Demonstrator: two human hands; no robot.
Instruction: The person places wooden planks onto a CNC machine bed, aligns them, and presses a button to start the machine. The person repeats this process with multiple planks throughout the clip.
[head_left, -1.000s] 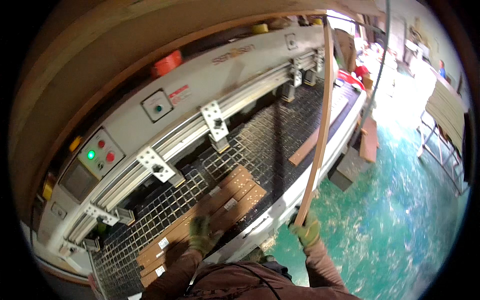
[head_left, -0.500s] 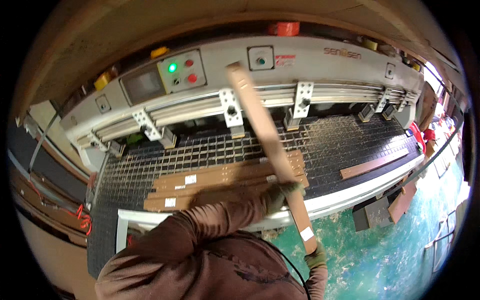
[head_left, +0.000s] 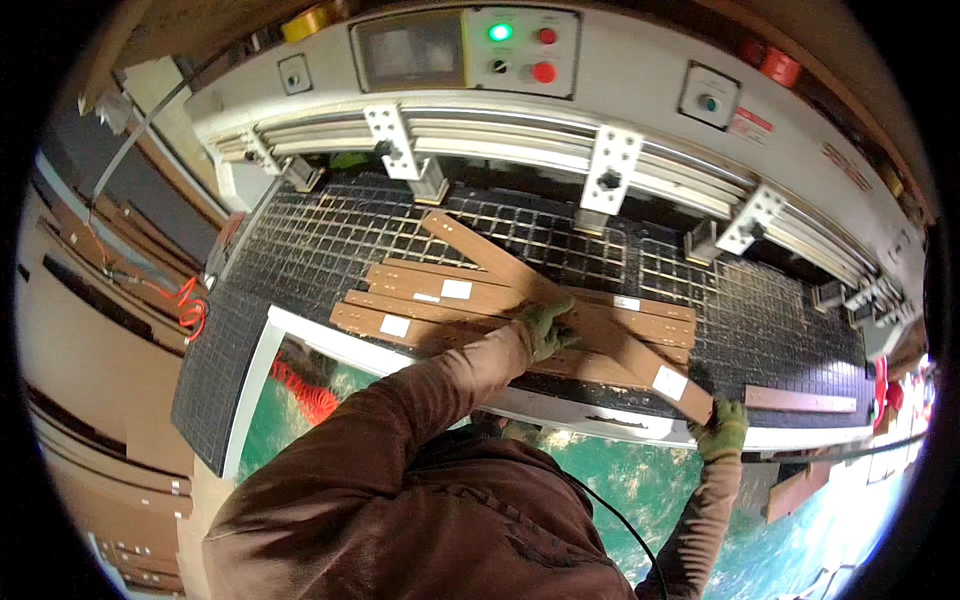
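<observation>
A long brown wooden board (head_left: 612,338) with a white label near one end lies slantwise over several similar brown boards (head_left: 385,305). My left hand (head_left: 545,328), in a green glove, is closed at its near edge around the middle. At the lower right end of that board, my gloved right hand (head_left: 722,430) grips the tip. The boards underneath lie side by side, some with white labels, on the black gridded bed (head_left: 330,230) of a grey machine. My left forearm and the top board cover parts of them.
Clamp brackets (head_left: 612,175) hang from rails along the machine's back. Above is a control panel (head_left: 520,50) with a lit green button. Another narrow board (head_left: 800,399) lies at the right. A white frame edge (head_left: 340,345) borders the bed. Brown panels (head_left: 110,380) stand at the left.
The held board has come down and swung from steep to a flatter slant over the other boards. My right hand has moved up and right with its end. My view has shifted left.
</observation>
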